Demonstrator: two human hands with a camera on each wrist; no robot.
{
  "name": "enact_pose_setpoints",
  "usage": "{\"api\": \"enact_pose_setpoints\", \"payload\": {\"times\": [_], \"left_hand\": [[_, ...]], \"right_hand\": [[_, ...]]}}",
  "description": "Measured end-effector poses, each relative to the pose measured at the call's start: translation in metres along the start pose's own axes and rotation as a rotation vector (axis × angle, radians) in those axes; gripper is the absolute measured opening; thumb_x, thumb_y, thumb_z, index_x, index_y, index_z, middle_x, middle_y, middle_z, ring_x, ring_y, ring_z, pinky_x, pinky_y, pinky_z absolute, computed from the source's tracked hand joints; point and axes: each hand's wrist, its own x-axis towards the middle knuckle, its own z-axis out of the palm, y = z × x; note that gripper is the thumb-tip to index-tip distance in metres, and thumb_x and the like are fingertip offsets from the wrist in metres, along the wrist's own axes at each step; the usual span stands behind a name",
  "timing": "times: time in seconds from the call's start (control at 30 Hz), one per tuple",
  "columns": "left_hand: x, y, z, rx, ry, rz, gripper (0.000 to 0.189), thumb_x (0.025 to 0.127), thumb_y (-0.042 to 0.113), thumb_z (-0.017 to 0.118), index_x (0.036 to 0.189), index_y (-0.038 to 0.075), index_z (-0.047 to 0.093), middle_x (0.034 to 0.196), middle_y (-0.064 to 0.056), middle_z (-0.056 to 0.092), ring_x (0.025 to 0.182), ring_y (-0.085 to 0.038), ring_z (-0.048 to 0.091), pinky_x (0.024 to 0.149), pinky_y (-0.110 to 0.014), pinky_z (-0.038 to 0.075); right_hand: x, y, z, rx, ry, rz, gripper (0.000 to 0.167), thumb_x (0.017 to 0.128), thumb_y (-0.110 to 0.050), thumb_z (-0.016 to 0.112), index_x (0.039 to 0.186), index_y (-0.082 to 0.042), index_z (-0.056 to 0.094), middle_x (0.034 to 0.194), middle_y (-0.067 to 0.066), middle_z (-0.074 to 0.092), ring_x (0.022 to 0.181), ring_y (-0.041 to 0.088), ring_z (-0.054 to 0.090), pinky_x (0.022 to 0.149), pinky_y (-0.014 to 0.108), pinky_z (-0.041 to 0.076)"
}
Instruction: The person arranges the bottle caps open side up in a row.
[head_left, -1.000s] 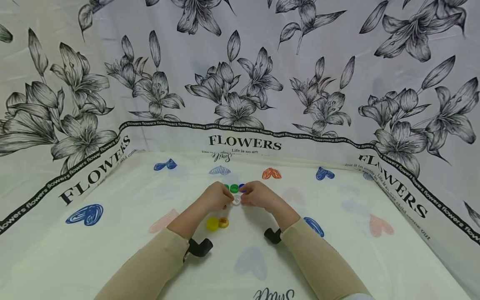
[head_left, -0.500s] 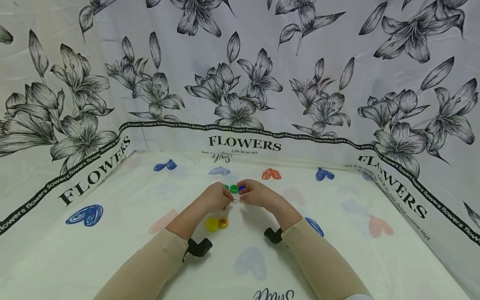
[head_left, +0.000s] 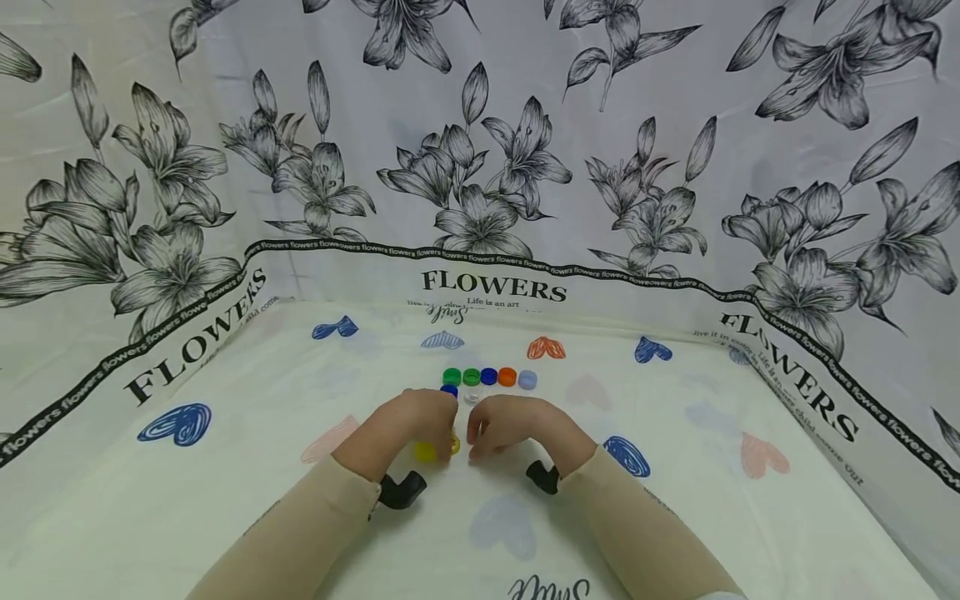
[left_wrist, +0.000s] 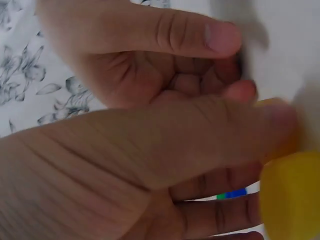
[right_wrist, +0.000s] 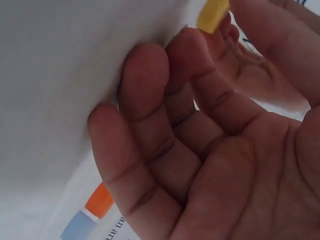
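Note:
My left hand (head_left: pixel 422 421) is low over two yellow bottle caps. In the left wrist view its thumb lies across the yellow bottle cap with orange on it (left_wrist: pixel 281 142), the fingers curling on the far side. A plain yellow bottle cap (left_wrist: pixel 290 197) stands right beside that one, partly behind the hand in the head view. Facing it, my right hand (head_left: pixel 508 425) has loosely bent fingers and holds nothing, its fingertips near the cloth. Behind the hands, a blue bottle cap (head_left: pixel 448 390) and a clear bottle cap (head_left: pixel 472 397) sit side by side, partly hidden.
Farther back is a row of bottle caps: two green (head_left: pixel 452 377), one blue (head_left: pixel 489 376), one orange (head_left: pixel 507 377) and one light blue (head_left: pixel 527 380). They lie on a white cloth (head_left: pixel 300 500) printed with hearts. A flower-printed curtain (head_left: pixel 480 208) rises behind.
Both hands have drawn back toward the body from the clear cap, uncovering the row behind. The left hand has come onto the yellow caps; the clear cap stays behind.

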Motion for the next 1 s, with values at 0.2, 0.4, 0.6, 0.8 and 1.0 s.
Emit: {"api": "enact_pose_setpoints", "payload": {"times": [0.2, 0.4, 0.6, 0.8, 1.0], "left_hand": [[0.001, 0.009, 0.01, -0.021, 0.045, 0.106, 0.021, 0.082, 0.009, 0.084, 0.093, 0.011, 0.066, 0.08, 0.0, 0.063, 0.077, -0.02, 0.056, 0.081, -0.04, 0.047], [0.006, 0.012, 0.015, -0.122, 0.074, 0.17, 0.023, 0.084, 0.013, 0.085, 0.098, 0.01, 0.068, 0.086, 0.001, 0.063, 0.082, -0.02, 0.057, 0.081, -0.037, 0.052], [0.018, 0.005, 0.016, -0.234, 0.088, 0.186, 0.013, 0.093, 0.014, 0.075, 0.102, 0.005, 0.076, 0.089, 0.0, 0.069, 0.079, -0.02, 0.06, 0.078, -0.034, 0.054], [0.028, 0.003, 0.017, -0.425, 0.191, 0.137, 0.01, 0.097, 0.013, 0.071, 0.094, 0.005, 0.077, 0.08, -0.003, 0.069, 0.076, -0.02, 0.06, 0.072, -0.031, 0.052], [0.034, 0.005, 0.02, -0.582, 0.254, 0.045, 0.012, 0.1, 0.01, 0.065, 0.1, 0.003, 0.075, 0.083, -0.004, 0.071, 0.078, -0.02, 0.06, 0.071, -0.027, 0.052]], "right_hand": [[0.0, -0.005, 0.011, -0.139, 0.071, 0.006, 0.025, 0.084, -0.026, 0.085, 0.099, -0.011, 0.072, 0.086, -0.004, 0.066, 0.08, 0.015, 0.059, 0.079, 0.031, 0.051], [-0.002, -0.004, 0.008, -0.183, 0.082, 0.036, 0.022, 0.086, -0.028, 0.084, 0.095, -0.011, 0.073, 0.078, -0.004, 0.062, 0.074, 0.015, 0.057, 0.072, 0.029, 0.049], [-0.007, 0.005, -0.005, -0.16, 0.047, 0.062, 0.018, 0.092, -0.024, 0.078, 0.083, -0.009, 0.073, 0.062, 0.002, 0.056, 0.059, 0.013, 0.048, 0.06, 0.028, 0.037], [-0.006, 0.013, -0.012, -0.15, 0.063, 0.082, 0.014, 0.099, -0.016, 0.069, 0.09, -0.008, 0.076, 0.071, 0.004, 0.066, 0.063, 0.014, 0.057, 0.064, 0.028, 0.047], [0.002, 0.026, -0.017, -0.075, 0.084, 0.151, 0.021, 0.103, -0.018, 0.063, 0.089, -0.008, 0.074, 0.07, 0.005, 0.064, 0.063, 0.016, 0.058, 0.062, 0.027, 0.049]]}}
